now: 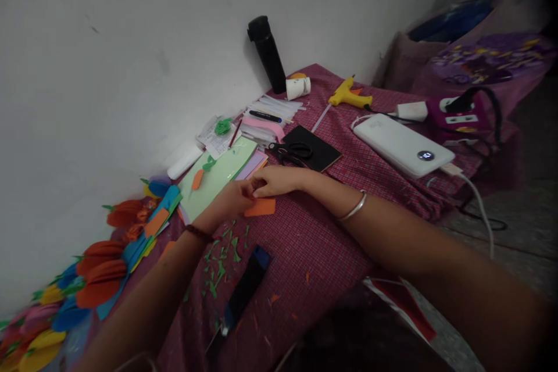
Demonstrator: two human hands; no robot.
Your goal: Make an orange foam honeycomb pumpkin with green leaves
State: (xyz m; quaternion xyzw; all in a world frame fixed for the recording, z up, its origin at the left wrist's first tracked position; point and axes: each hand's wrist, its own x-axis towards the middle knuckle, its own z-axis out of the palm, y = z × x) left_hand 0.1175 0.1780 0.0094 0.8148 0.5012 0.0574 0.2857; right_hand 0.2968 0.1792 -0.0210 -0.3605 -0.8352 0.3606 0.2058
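My left hand (pixel 232 197) and my right hand (pixel 279 180) meet over a small orange paper piece (pixel 261 207) lying on the red checked cloth (pixel 314 244). Both hands have their fingers curled and pinched on the paper's top edge. A light green sheet (pixel 218 177) with a small orange carrot shape (pixel 197 179) lies just beyond my left hand. Black scissors (pixel 291 152) rest on a black notebook (pixel 314 148) just past my right hand. Green paper scraps (pixel 222 256) are scattered near my left wrist.
A white power bank (pixel 401 145) with a cable, a yellow glue gun (pixel 349 95), a black flask (pixel 268 53), a white cup (pixel 298 88) and stacked papers (pixel 265 119) sit further back. Coloured paper flowers (pixel 100 267) line the wall at left. A dark phone (pixel 244 293) lies near me.
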